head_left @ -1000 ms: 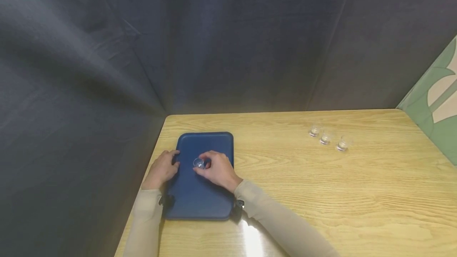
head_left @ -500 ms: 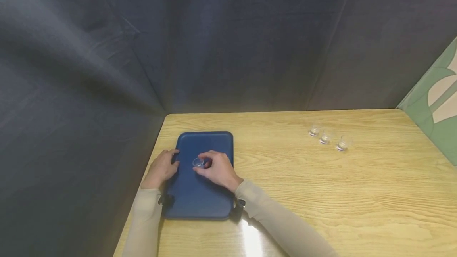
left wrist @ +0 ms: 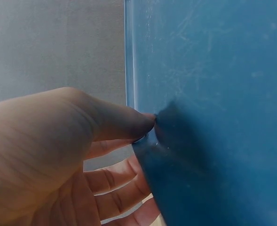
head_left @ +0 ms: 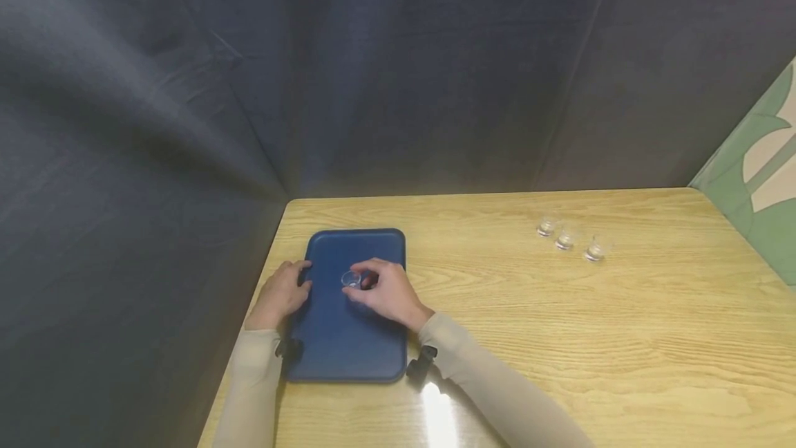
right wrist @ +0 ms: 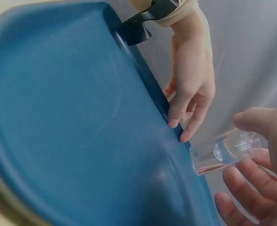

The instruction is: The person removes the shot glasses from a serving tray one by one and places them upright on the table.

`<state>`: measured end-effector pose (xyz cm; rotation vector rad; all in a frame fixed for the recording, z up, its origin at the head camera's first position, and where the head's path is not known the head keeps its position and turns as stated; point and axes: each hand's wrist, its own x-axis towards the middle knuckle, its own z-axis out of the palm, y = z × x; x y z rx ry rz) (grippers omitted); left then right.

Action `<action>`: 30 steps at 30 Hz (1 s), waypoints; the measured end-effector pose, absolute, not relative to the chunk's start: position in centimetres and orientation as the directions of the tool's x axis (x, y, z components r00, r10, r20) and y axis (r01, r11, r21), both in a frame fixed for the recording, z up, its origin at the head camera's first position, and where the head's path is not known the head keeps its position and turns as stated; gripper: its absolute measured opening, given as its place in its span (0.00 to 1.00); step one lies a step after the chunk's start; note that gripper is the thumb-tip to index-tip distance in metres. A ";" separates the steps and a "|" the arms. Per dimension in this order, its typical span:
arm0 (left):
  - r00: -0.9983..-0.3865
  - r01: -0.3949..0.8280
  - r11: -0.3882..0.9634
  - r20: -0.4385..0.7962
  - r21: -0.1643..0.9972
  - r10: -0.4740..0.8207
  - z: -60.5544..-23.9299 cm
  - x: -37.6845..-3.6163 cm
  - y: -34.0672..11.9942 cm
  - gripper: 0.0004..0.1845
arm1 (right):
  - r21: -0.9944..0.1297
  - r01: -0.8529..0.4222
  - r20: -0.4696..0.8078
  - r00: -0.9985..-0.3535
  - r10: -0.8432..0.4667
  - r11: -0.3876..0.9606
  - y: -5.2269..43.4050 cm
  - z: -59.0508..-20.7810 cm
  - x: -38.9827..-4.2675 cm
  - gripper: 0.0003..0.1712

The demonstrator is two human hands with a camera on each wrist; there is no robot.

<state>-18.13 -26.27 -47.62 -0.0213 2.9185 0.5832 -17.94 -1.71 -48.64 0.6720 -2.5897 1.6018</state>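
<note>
A blue tray (head_left: 348, 351) with a raised rim lies lengthwise at the left of the wooden table. My left hand (head_left: 280, 297) grips its left edge; in the left wrist view the thumb (left wrist: 129, 121) lies over the rim and the other fingers are along the outside. Over the middle of the tray, my right hand (head_left: 393, 296) pinches a small clear shot glass (right wrist: 218, 153) between thumb and fingers. The right wrist view shows the glass's far end overlapping the tray edge.
To the right, near the back of the table, stand three more clear glasses (head_left: 564, 240) in a slanting row. Dark curtains (head_left: 435, 88) hang behind and to the left of the table (head_left: 560, 337). A green patterned panel (head_left: 759, 178) is at the far right.
My right hand and the glass have shifted slightly right and toward the back over the tray. The left hand stays on the tray's edge.
</note>
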 end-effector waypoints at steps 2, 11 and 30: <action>-0.987 -0.044 0.924 -0.162 0.379 0.020 -47.6 -18.1 -26.3 0.27 | -0.846 -0.378 0.251 -0.904 -0.345 0.375 -1.5 -48.5 -18.0 0.23; -0.985 -0.046 0.923 -0.171 0.381 0.022 -47.7 -18.0 -26.4 0.27 | -0.877 -0.358 0.266 -0.917 -0.297 0.320 -0.3 -48.7 -18.0 0.22; -0.986 -0.035 0.924 -0.161 0.381 0.029 -47.7 -18.1 -26.4 0.28 | -0.894 -0.337 0.274 -0.933 -0.233 0.295 3.0 -49.1 -18.0 0.23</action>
